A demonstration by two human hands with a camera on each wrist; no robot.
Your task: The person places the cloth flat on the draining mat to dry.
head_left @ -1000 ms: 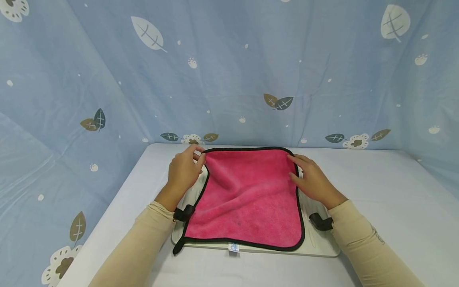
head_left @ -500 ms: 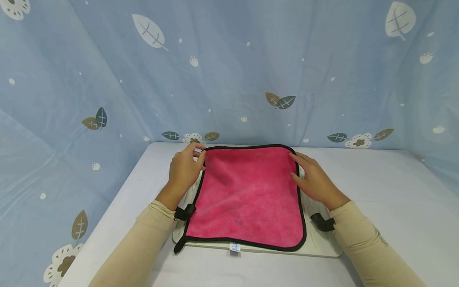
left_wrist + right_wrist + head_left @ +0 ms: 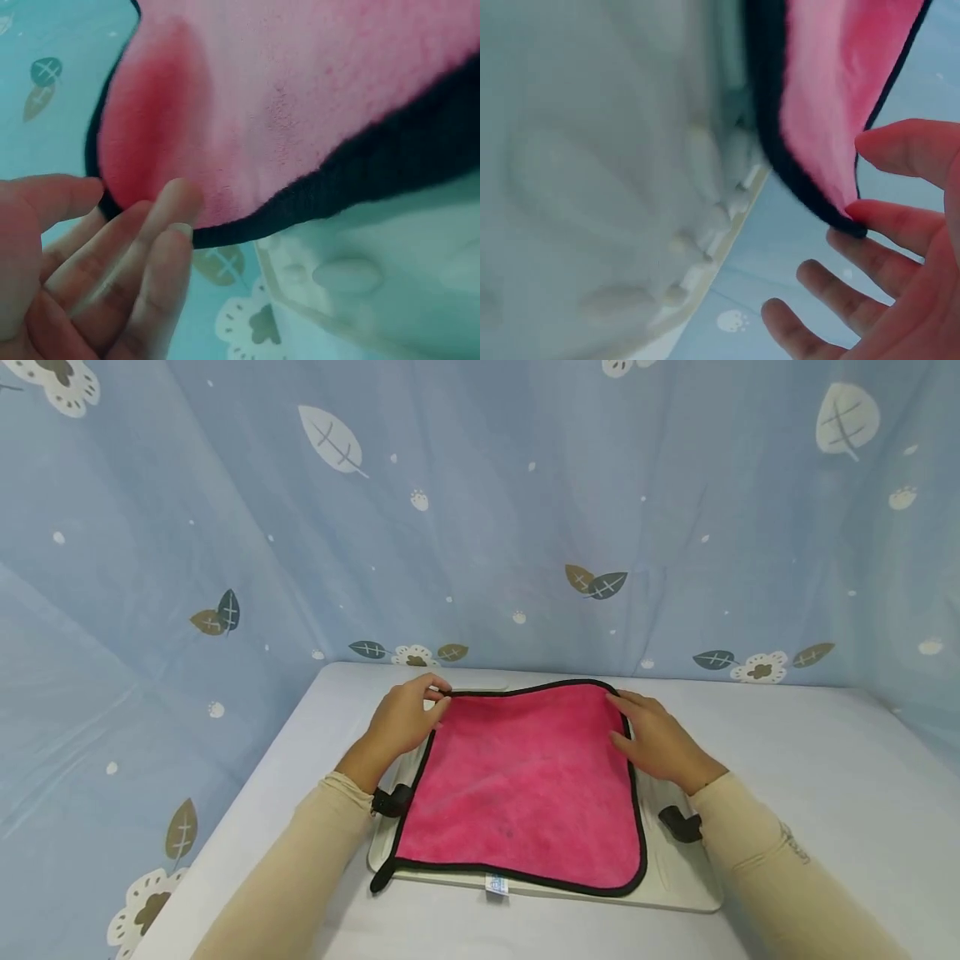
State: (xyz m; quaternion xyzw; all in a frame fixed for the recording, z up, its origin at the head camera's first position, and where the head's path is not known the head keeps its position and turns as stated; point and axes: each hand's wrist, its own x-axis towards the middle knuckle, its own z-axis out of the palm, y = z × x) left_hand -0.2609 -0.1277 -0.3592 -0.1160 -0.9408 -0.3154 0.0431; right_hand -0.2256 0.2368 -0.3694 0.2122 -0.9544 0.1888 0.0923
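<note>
Pink cloth [image 3: 525,785], edged all round in black binding, lies spread nearly flat on a white board [image 3: 678,881] that rests on the pale surface [image 3: 825,793]. It is roughly square with rounded corners, its pile fuzzy and faintly marked with darker streaks near the middle. A small white label [image 3: 495,883] hangs off its near edge, and a black loop [image 3: 380,877] trails from its near left corner. Behind and to both sides hangs a blue curtain [image 3: 480,510] printed with leaves and flowers.

At the far left corner of the cloth the left hand [image 3: 405,718] pinches the black edge between thumb and fingertips; the left wrist view shows the fingers [image 3: 161,247] lying against the underside of that corner. At the far right corner the right hand [image 3: 656,739] lies with fingers nearly straight on the cloth's edge; in the right wrist view the corner appears caught between a finger [image 3: 896,225] and the thumb, though the picture is blurred and the pinch is hard to confirm.

The cloth covers most of the board, leaving only its right margin and near rim in sight. Both wrist views are soft and close, and cut off nearly all of the cloth. A black strap shows at each wrist, beside the beige sleeves.
</note>
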